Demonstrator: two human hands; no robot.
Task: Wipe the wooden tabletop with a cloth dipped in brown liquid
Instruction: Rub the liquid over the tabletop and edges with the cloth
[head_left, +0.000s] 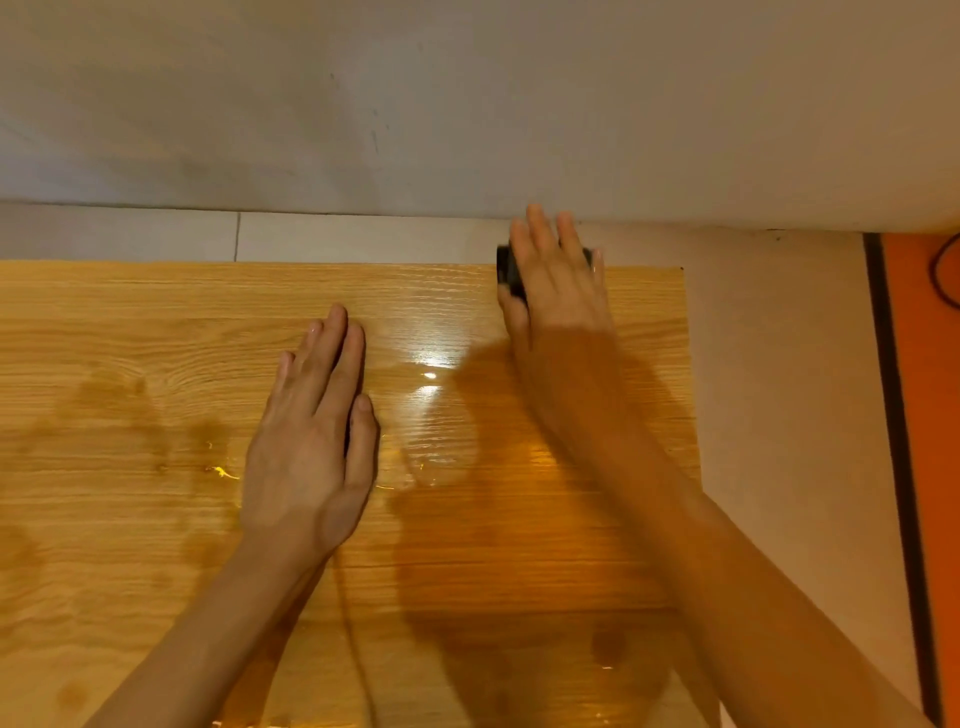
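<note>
Shiny brown wet patches cover the wood table (130, 322) near me. I see the left hand (311, 441) flat, fingers open; the right hand (558, 280) presses a dark cloth (506, 270) at the far edge.

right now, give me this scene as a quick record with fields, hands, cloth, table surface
surface: wooden tabletop, wet glossy sheen in the middle and right, darker brown patches at left
left hand: flat, palm down, fingers together, holds nothing
right hand: pressed on a dark cloth at the far right edge of the tabletop
cloth: mostly hidden under the hand, dark ends show on both sides
surroundings: pale floor, wall beyond the table
</note>
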